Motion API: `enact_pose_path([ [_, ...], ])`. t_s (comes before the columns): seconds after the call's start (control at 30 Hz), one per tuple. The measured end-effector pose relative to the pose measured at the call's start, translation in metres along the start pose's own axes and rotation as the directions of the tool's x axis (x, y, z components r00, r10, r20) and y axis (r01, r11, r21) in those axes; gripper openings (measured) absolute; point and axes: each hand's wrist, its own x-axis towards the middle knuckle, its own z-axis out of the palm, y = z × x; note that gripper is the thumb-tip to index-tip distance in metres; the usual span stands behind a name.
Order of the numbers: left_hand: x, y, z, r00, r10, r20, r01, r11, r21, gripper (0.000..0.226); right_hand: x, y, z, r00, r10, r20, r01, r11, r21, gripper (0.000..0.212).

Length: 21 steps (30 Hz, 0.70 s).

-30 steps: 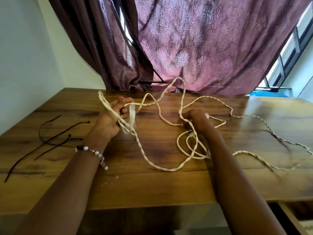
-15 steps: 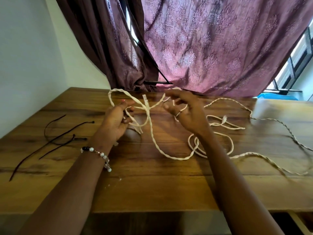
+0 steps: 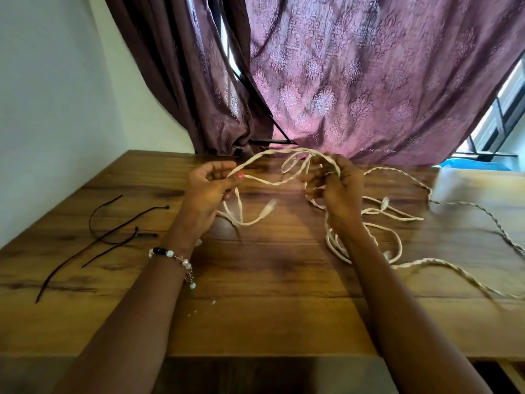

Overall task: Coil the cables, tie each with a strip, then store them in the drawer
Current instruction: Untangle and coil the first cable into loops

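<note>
A long cream twisted cable [image 3: 409, 263] sprawls over the wooden table [image 3: 255, 317], mostly on the right. My left hand [image 3: 208, 189] pinches a strand of it, and a short loop with a pale plug [image 3: 268, 207] hangs below that hand. My right hand [image 3: 339, 189] grips several strands gathered in a raised loop near the table's far edge. A strand stretches between both hands. More loose loops lie under and to the right of my right wrist. Several thin dark strips [image 3: 113, 231] lie on the table at the left, untouched.
A purple patterned curtain [image 3: 355, 81] hangs just behind the table's far edge. A white wall [image 3: 51, 95] stands at the left. A window with bars [image 3: 500, 115] shows at the right. The corner of an open drawer [image 3: 508, 373] shows at the bottom right.
My right hand rose from the table and took hold of a raised loop at the far edge. My left hand shifted its grip; the plug end now hangs below it.
</note>
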Motion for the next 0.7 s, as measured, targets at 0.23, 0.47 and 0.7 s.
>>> enact_pose_path([
  [0.23,0.002,0.003,-0.011,0.993,-0.073,0.091,0.085,0.987,-0.136,0.022,0.017,-0.009,-0.028,0.983,-0.184,0.019,0.185,0.976,-0.120,0.010],
  [0.47,-0.003,0.009,-0.013,0.786,0.151,0.600,0.285,0.772,-0.568,0.052,0.017,0.022,-0.024,0.903,-0.396,0.168,0.323,0.367,-0.872,0.024],
  [0.7,-0.004,0.017,-0.009,0.890,0.272,0.364,-0.056,0.861,-0.506,0.045,-0.005,0.004,-0.006,0.921,-0.064,0.384,0.363,-0.214,-0.907,0.032],
])
